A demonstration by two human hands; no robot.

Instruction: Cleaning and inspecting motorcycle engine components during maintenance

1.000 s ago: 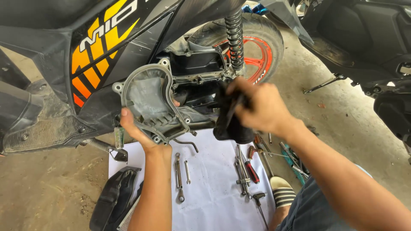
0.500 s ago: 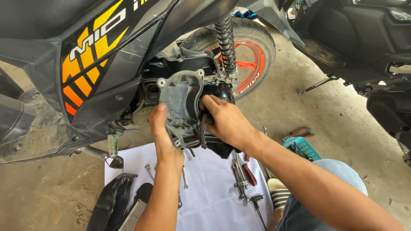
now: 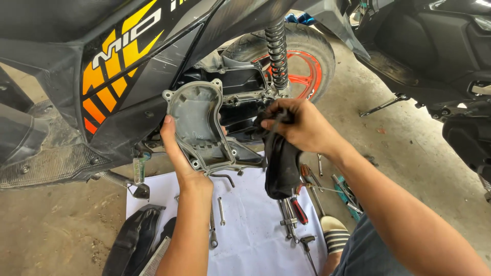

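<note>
Concrete workshop floor (image 3: pixel 409 148), white sheet (image 3: pixel 250 225) with loose tools under a scooter (image 3: pixel 128 66). Left hand (image 3: pixel 179 153) fingers clamped on the grey engine cover (image 3: pixel 197 120); right hand (image 3: pixel 302 125) fingers closed on a dark rag (image 3: pixel 281 163). Risk: the cover, gripped at one edge, may slip onto the tools.

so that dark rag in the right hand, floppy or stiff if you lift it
Probably floppy: the dark rag hangs limp below the right hand. Likely light, since it is held bunched in the fingers alone. It looks unlikely to roll or slip.
</note>
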